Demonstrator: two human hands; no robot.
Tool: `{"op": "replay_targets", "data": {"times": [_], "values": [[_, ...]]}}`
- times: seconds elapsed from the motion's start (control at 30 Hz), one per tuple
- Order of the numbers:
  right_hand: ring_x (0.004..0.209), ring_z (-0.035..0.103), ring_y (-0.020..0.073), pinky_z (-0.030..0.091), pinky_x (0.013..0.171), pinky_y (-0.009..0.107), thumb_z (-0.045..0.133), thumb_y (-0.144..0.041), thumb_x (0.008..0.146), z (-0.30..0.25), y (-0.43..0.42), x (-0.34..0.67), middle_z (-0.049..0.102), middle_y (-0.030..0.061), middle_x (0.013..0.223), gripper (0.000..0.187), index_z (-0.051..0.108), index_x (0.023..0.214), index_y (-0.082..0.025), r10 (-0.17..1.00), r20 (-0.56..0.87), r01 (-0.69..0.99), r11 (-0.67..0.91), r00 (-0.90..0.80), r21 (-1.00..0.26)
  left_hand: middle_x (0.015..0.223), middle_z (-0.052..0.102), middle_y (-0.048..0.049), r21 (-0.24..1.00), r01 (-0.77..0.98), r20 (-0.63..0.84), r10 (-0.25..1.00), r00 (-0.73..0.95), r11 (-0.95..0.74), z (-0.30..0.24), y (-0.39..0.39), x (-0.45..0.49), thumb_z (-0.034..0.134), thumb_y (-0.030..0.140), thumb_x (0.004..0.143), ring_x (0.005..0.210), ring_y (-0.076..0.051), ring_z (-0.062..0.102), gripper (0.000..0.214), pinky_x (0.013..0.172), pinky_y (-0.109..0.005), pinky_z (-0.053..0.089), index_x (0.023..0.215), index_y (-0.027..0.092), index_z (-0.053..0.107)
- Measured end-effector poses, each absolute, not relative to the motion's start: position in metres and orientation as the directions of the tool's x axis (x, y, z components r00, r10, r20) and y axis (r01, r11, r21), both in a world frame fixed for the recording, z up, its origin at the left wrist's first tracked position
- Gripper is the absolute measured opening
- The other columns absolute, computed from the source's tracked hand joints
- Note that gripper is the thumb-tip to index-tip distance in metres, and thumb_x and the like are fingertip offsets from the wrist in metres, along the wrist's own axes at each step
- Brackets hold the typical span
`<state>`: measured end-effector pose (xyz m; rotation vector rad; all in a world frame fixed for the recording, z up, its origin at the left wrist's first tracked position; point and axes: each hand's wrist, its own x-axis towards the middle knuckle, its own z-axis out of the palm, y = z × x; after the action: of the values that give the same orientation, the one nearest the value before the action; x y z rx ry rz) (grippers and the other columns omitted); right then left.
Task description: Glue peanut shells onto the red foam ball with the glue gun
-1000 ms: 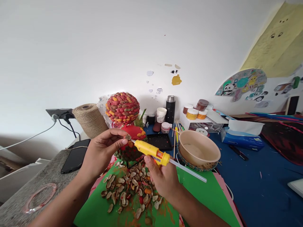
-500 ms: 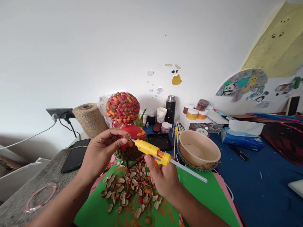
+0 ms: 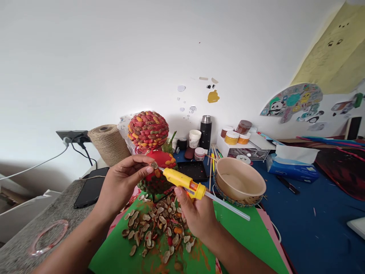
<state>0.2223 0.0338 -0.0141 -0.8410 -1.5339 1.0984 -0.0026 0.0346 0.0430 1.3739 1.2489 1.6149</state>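
My left hand pinches a peanut shell between thumb and fingers, its hollow side turned toward the right. Wrapped round the handle of a yellow hot glue gun is my right hand. The gun's nozzle points left and is at the shell; a clear glue stick sticks out of its back. Behind the hands stands a red and green ball partly covered with painted peanut shells. Loose peanut shells lie scattered on the green sheet below.
A second shell-covered ball stands behind. At left are a twine roll, a phone and a clear pink ring. A beige bowl, paint jars, black thermos and tissue pack stand to the right.
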Motion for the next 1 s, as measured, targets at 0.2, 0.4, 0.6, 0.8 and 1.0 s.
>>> {"op": "replay_targets", "data": {"times": [0.2, 0.4, 0.6, 0.8, 1.0], "values": [[0.043, 0.051, 0.0164, 0.042, 0.039, 0.026, 0.06, -0.085, 0.105, -0.0148, 0.0347, 0.2225, 0.046, -0.0046, 0.055, 0.064, 0.066, 0.081, -0.026, 0.924, 0.308, 0.016, 0.32, -0.229, -0.947, 0.095, 0.091, -0.0087, 0.947, 0.103, 0.321, 0.919, -0.229, -0.305, 0.0433, 0.0348, -0.0024, 0.107, 0.051, 0.08, 0.087, -0.028, 0.086, 0.038, 0.077, -0.033, 0.07, 0.101, 0.024, 0.092], [0.043, 0.051, 0.0165, 0.042, 0.039, 0.026, 0.061, -0.082, 0.106, -0.0159, 0.0344, 0.2221, 0.047, -0.0041, 0.054, 0.064, 0.069, 0.08, -0.025, 0.919, 0.326, 0.014, 0.337, -0.221, -0.941, 0.096, 0.092, -0.009, 0.952, 0.093, 0.307, 0.924, -0.23, -0.293, 0.0414, 0.0358, -0.0032, 0.106, 0.052, 0.081, 0.089, -0.029, 0.087, 0.038, 0.08, -0.034, 0.071, 0.103, 0.025, 0.092], [0.042, 0.049, 0.0159, 0.041, 0.039, 0.026, 0.064, -0.079, 0.107, -0.0139, 0.0343, 0.2223, 0.046, -0.0048, 0.053, 0.061, 0.066, 0.077, -0.025, 0.916, 0.342, -0.01, 0.348, -0.211, -0.937, 0.09, 0.09, -0.0068, 0.957, 0.076, 0.289, 0.929, -0.231, -0.279, 0.0433, 0.0354, -0.0022, 0.108, 0.053, 0.078, 0.086, -0.028, 0.086, 0.038, 0.079, -0.034, 0.071, 0.1, 0.026, 0.093], [0.044, 0.05, 0.0167, 0.041, 0.04, 0.026, 0.062, -0.082, 0.107, -0.0156, 0.0344, 0.2224, 0.045, -0.0043, 0.052, 0.064, 0.067, 0.077, -0.026, 0.919, 0.336, 0.018, 0.347, -0.206, -0.938, 0.088, 0.09, -0.0069, 0.958, 0.091, 0.288, 0.926, -0.243, -0.273, 0.0456, 0.0348, 0.0004, 0.108, 0.055, 0.076, 0.081, -0.027, 0.085, 0.04, 0.075, -0.033, 0.07, 0.098, 0.025, 0.093], [0.045, 0.051, 0.0175, 0.043, 0.039, 0.026, 0.062, -0.082, 0.106, -0.0159, 0.0346, 0.2218, 0.047, -0.0035, 0.053, 0.063, 0.07, 0.079, -0.026, 0.919, 0.337, 0.005, 0.345, -0.203, -0.938, 0.087, 0.09, -0.0071, 0.958, 0.103, 0.287, 0.924, -0.255, -0.269, 0.0489, 0.0344, 0.0047, 0.11, 0.055, 0.072, 0.081, -0.029, 0.086, 0.039, 0.073, -0.035, 0.071, 0.093, 0.026, 0.093]]}}
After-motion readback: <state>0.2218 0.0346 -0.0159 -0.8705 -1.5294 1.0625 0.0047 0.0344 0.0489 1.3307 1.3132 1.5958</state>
